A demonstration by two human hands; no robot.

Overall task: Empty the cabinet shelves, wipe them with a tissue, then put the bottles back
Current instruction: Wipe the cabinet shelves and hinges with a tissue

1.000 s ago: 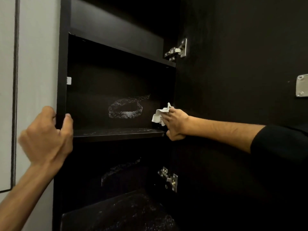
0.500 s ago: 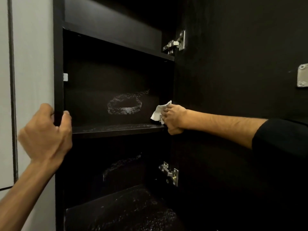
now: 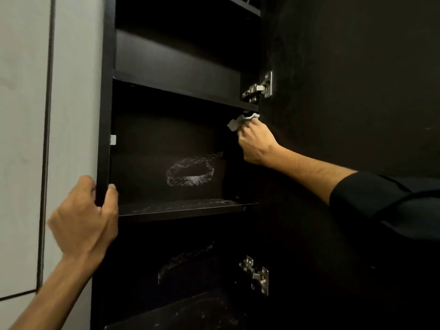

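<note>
A tall black cabinet [image 3: 104, 129] stands open with bare, dusty shelves. My right hand [image 3: 256, 145] holds a crumpled white tissue [image 3: 240, 121] high on the right inner wall, just under the upper shelf [image 3: 181, 88]. My left hand [image 3: 83, 220] grips the cabinet's left front edge beside the middle shelf [image 3: 181, 207]. A pale ring-shaped stain [image 3: 189, 173] marks the back panel. No bottles are in view.
The open black door [image 3: 352, 91] hangs on the right on two metal hinges [image 3: 260, 88], the lower hinge [image 3: 257, 273] below the middle shelf. A light wall panel [image 3: 23, 139] lies to the left. A lower dusty shelf [image 3: 190, 310] shows at the bottom.
My right hand has carried the tissue up from the middle shelf's right end to just below the upper shelf. My left hand stays on the frame edge. The view tilted upward.
</note>
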